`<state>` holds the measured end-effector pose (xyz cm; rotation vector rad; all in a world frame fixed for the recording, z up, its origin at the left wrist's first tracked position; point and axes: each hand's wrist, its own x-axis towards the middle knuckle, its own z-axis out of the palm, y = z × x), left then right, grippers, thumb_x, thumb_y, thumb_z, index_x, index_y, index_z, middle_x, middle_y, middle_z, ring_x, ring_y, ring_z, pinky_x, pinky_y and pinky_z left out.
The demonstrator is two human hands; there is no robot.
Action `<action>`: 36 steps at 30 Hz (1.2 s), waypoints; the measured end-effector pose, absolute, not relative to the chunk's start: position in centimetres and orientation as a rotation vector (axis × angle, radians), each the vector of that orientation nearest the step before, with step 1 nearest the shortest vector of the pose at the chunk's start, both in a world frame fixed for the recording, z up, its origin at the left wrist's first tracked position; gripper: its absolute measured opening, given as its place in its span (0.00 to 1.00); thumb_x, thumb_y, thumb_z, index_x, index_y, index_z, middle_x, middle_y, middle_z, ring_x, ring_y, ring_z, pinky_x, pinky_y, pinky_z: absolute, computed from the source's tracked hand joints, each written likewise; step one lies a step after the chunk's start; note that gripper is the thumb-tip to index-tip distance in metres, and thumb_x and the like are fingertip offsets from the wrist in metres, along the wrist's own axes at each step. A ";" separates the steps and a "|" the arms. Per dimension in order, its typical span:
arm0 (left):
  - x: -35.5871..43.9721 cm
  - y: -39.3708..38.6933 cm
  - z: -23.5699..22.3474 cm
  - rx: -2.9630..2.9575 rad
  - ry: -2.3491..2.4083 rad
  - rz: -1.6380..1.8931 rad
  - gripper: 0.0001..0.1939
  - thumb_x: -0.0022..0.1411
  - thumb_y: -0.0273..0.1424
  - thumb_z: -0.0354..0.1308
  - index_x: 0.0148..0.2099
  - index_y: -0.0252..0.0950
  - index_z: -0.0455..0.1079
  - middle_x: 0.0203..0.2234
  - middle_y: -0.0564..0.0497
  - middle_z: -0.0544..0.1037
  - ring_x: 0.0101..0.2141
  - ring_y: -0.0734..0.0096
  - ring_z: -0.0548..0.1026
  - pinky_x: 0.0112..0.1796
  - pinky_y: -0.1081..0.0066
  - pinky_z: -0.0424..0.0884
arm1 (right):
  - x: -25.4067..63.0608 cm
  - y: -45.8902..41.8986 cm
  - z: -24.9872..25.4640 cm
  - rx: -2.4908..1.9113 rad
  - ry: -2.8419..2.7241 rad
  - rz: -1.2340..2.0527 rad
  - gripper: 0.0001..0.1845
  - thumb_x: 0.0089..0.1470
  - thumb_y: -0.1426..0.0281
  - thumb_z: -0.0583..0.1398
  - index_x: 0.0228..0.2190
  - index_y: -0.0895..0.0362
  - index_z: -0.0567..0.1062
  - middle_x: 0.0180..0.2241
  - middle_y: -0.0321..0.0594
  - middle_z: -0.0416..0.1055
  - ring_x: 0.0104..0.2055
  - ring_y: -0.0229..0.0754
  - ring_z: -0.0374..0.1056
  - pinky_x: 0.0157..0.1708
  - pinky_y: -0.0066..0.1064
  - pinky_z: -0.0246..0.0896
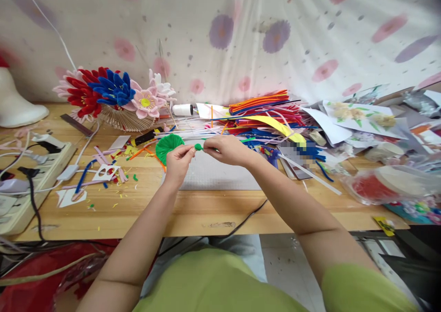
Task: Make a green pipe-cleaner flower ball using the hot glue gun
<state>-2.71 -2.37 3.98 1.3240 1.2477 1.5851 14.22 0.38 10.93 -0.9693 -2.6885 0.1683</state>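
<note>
Wooden table [131,215], grain visible. Yellow packet [384,226] near edge, print too small to read. Pale textured mat [220,176] below hands. Left hand [179,162] pinches small green piece [198,147], rounded, above mat; right hand [225,149] pinches its other side, grip narrow. Ribbed green disc [168,149] beside left hand. Beyond: fuzzy stems [262,101], bundled; plush flowers [115,89]; flower-print curtain [193,36].

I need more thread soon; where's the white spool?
In the head view, the white spool lies at the table's back, just right of the flower bouquet.
</note>
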 end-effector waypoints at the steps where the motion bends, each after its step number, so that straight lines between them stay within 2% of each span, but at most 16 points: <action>1: -2.6 -2.3 3.9 1.342 1.264 1.596 0.08 0.49 0.35 0.59 0.30 0.36 0.76 0.20 0.53 0.69 0.21 0.77 0.63 0.22 0.74 0.58 | 14.1 0.1 10.9 -0.986 -2.702 0.144 0.12 0.57 0.68 0.51 0.33 0.58 0.73 0.32 0.40 0.73 0.33 0.37 0.63 0.30 0.27 0.45; 6: -2.2 -2.3 4.4 1.562 1.382 1.629 0.07 0.50 0.33 0.58 0.28 0.35 0.74 0.20 0.53 0.71 0.23 0.75 0.66 0.26 0.73 0.61 | 13.3 -0.5 10.8 -1.094 -2.695 0.056 0.15 0.59 0.64 0.49 0.32 0.58 0.73 0.31 0.42 0.73 0.32 0.38 0.63 0.28 0.28 0.43; 11: -2.0 -2.9 4.8 1.648 1.427 1.584 0.07 0.54 0.32 0.55 0.29 0.35 0.72 0.22 0.51 0.71 0.25 0.74 0.67 0.28 0.73 0.63 | 12.9 0.1 10.2 -1.085 -2.657 0.019 0.12 0.56 0.68 0.52 0.29 0.58 0.74 0.30 0.41 0.73 0.31 0.38 0.63 0.28 0.29 0.42; 17: -1.7 -3.2 4.9 1.743 1.462 1.608 0.07 0.53 0.34 0.57 0.28 0.35 0.71 0.22 0.52 0.70 0.25 0.75 0.66 0.27 0.74 0.61 | 12.9 0.3 9.8 -1.109 -2.604 0.015 0.13 0.55 0.68 0.51 0.29 0.58 0.74 0.30 0.42 0.73 0.31 0.39 0.63 0.28 0.29 0.43; 22: -1.5 -3.3 5.0 1.806 1.496 1.626 0.07 0.55 0.32 0.55 0.28 0.36 0.72 0.22 0.52 0.70 0.25 0.74 0.66 0.29 0.72 0.62 | 13.1 0.0 10.0 -1.032 -2.645 0.007 0.11 0.55 0.69 0.52 0.32 0.58 0.74 0.32 0.42 0.74 0.33 0.40 0.64 0.29 0.29 0.45; 31: -1.5 -3.3 4.5 1.969 1.617 1.542 0.07 0.55 0.28 0.53 0.28 0.36 0.72 0.23 0.50 0.73 0.27 0.70 0.69 0.31 0.70 0.63 | 13.1 -1.1 12.8 -0.908 -2.804 -0.112 0.13 0.55 0.73 0.50 0.28 0.59 0.74 0.30 0.43 0.73 0.32 0.40 0.62 0.28 0.31 0.43; 36: -1.1 -3.5 4.8 2.113 1.500 1.439 0.08 0.55 0.26 0.52 0.26 0.36 0.71 0.22 0.50 0.72 0.26 0.71 0.69 0.29 0.72 0.63 | 12.9 1.0 14.7 -0.871 -2.791 -0.031 0.13 0.54 0.74 0.52 0.26 0.57 0.76 0.30 0.40 0.73 0.35 0.39 0.63 0.29 0.30 0.45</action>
